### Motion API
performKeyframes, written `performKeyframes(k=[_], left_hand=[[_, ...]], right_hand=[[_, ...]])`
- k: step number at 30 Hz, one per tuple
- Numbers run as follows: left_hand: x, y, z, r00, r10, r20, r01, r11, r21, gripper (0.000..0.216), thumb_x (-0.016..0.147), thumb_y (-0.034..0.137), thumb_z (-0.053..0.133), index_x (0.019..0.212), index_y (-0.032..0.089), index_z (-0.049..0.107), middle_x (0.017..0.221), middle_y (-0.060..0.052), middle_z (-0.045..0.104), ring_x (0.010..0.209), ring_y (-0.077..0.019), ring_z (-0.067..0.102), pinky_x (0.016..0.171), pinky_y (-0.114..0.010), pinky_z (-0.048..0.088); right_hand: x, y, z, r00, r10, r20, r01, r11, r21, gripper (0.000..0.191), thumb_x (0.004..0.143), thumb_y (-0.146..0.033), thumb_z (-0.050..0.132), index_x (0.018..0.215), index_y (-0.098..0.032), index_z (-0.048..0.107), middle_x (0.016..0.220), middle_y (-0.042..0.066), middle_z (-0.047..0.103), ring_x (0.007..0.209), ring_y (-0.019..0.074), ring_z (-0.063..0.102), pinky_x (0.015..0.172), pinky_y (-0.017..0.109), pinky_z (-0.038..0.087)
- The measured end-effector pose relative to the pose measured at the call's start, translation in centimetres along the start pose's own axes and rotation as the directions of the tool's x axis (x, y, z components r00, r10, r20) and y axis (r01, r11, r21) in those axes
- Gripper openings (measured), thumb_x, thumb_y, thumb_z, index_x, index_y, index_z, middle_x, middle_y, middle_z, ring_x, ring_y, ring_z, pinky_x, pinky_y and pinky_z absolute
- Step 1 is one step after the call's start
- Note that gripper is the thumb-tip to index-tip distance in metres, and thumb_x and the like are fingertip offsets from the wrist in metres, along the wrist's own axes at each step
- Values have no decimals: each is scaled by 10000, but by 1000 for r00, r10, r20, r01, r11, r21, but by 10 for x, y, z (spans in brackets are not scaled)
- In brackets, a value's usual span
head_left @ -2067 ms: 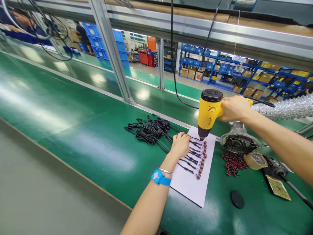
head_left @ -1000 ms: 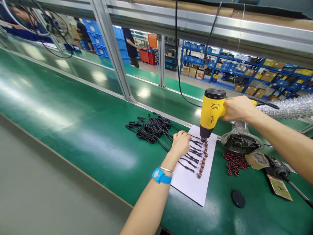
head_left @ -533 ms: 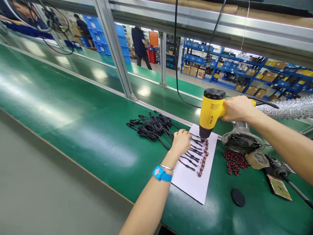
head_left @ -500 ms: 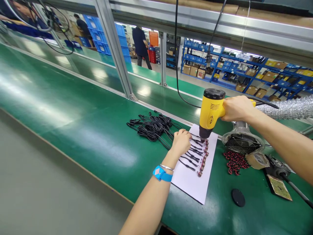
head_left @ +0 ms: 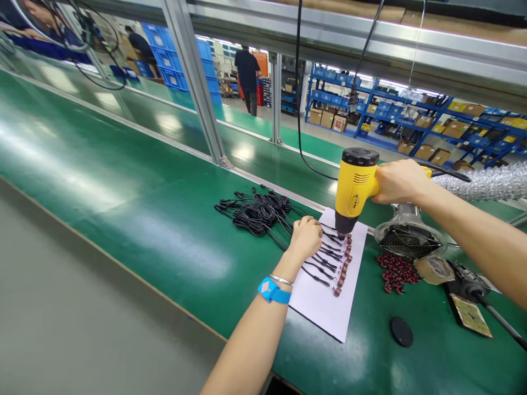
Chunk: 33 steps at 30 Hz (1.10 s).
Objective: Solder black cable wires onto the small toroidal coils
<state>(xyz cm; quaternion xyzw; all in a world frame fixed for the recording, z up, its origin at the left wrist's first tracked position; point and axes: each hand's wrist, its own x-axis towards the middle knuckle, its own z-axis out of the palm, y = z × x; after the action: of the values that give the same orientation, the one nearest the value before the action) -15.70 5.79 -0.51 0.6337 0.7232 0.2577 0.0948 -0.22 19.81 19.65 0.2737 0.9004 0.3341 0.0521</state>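
Observation:
My right hand (head_left: 398, 181) is wrapped round the handle of a yellow heat gun (head_left: 353, 184), its black nozzle pointing down at the top end of a row of small copper-coloured coils (head_left: 342, 270). Black cables (head_left: 325, 262) lie side by side on a white sheet (head_left: 319, 318), their split ends towards the coils. My left hand (head_left: 307, 237) rests at the sheet's left edge, fingers curled down and closed on a black cable; the fingertips are partly hidden. Left of it the rest of the cables lie in a coiled bundle (head_left: 263, 211).
Right of the sheet are a fume extractor fan (head_left: 408, 238), a pile of small red-and-black parts (head_left: 398, 272), a soldering iron stand (head_left: 469, 282) and a black disc (head_left: 401, 331). A metal post (head_left: 195, 82) and hanging cords stand behind. A person (head_left: 247, 79) is in the background.
Both hands and the heat gun stay almost still over the sheet. The person in the background has moved a little to the right and turned.

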Motion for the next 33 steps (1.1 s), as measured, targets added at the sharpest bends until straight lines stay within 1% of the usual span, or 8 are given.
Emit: performKeyframes(k=[7, 20, 27, 30, 33], left_hand=[[1, -2, 1, 1000, 7, 0, -7, 1000, 2, 252, 828, 121, 502, 784, 198, 738, 1201, -75, 685, 1237, -286, 436, 964, -457, 310], [1, -3, 1, 1000, 0, -12, 0, 1000, 4, 269, 842, 127, 500, 783, 207, 750, 1185, -73, 693, 1222, -282, 448, 963, -447, 321], [1, -2, 0, 1000, -2, -3, 2, 1000, 0, 260, 835, 124, 505, 776, 206, 745, 1195, -74, 687, 1221, -283, 446, 957, -445, 330], [1, -2, 0, 1000, -4, -6, 4, 1000, -2, 258, 831, 122, 505, 778, 204, 744, 1186, -78, 689, 1218, -283, 448, 960, -447, 330], [1, -3, 0, 1000, 0, -7, 0, 1000, -4, 253, 823, 124, 508, 778, 200, 745, 1163, -83, 695, 1205, -284, 456, 966, -445, 331]], right_hand=[[-2, -1, 3, 1000, -6, 8, 6, 1000, 1, 352, 685, -493, 607, 805, -165, 651, 770, 113, 714, 647, 266, 663, 488, 283, 299], [-2, -1, 0, 1000, -15, -7, 15, 1000, -13, 350, 688, -478, 595, 839, -167, 648, 788, 102, 714, 612, 233, 627, 476, 278, 263], [-1, -2, 1, 1000, -26, -15, 26, 1000, -11, 286, 684, -445, 603, 789, -180, 626, 774, 76, 708, 607, 222, 628, 460, 271, 225], [-1, -2, 1, 999, -30, -14, 30, 1000, -9, 287, 683, -443, 605, 790, -177, 628, 783, 83, 709, 614, 232, 634, 465, 272, 233], [-2, -3, 1, 999, -35, -2, 35, 999, 0, 291, 681, -444, 609, 789, -176, 641, 770, 91, 707, 624, 243, 637, 483, 279, 269]])
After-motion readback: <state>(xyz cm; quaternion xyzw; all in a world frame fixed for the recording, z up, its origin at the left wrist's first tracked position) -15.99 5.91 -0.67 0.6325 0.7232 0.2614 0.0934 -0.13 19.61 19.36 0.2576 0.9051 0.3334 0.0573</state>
